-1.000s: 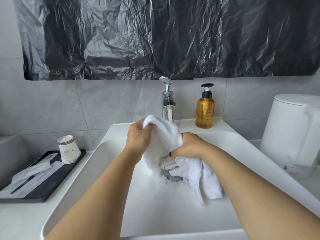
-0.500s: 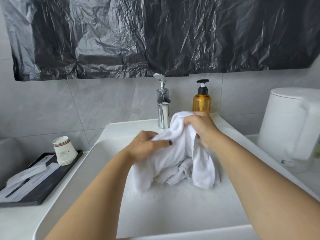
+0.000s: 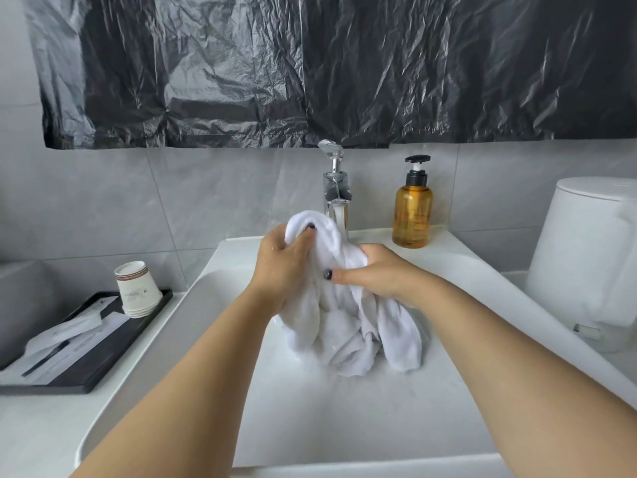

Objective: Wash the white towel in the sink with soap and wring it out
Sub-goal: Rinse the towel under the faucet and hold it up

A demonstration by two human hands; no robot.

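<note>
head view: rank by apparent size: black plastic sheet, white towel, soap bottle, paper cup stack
1. black plastic sheet, spans almost the full width.
2. white towel, partly covered by both hands.
3. and 4. soap bottle and paper cup stack: close in area; bottle taller, cups wider, so unranked.

No text reads clearly: the print on the amber soap bottle [image 3: 412,211] and paper cups [image 3: 137,288] is too blurred.

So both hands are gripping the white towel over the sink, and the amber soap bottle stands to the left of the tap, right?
Not quite. The head view shows the amber soap bottle standing to the right of the tap, not the left. The rest holds: the left hand and right hand both grip the white towel over the sink.
</note>
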